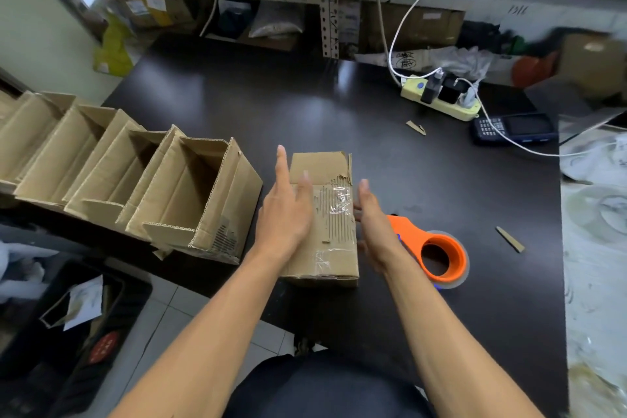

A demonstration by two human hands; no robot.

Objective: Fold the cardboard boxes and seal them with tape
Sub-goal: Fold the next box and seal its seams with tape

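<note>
Lying on the dark brown worktop (373,153) is a small brown cardboard box (334,241) with its flaps shut on top. It sits near the front edge of the worktop, in the middle. Its long side runs away from the person, from the near edge up toward the shelves, and it leans a little to the left as it goes. One far flap (319,166) sticks out flat at the far end, with a torn edge. Shiny clear tape (339,202) crosses the top, and more tape shows near the close end. The left hand (286,210) is open and flat, fingers straight and pointing away, at the left side of the box top. The right hand (375,220) is open too, palm facing left, just beside the right side of the box. I cannot tell if it touches the box. Neither hand holds anything. Just behind the right hand lies an orange plastic tape dispenser (431,253) with a round ring, flat on the worktop. To the left stands a row of open brown cardboard boxes (142,180), packed side by side, with their open tops tipped toward the box. Farther back on the right are a pale yellow power strip (441,98) with plugs and a dark blue handheld scanner (514,129).
</note>
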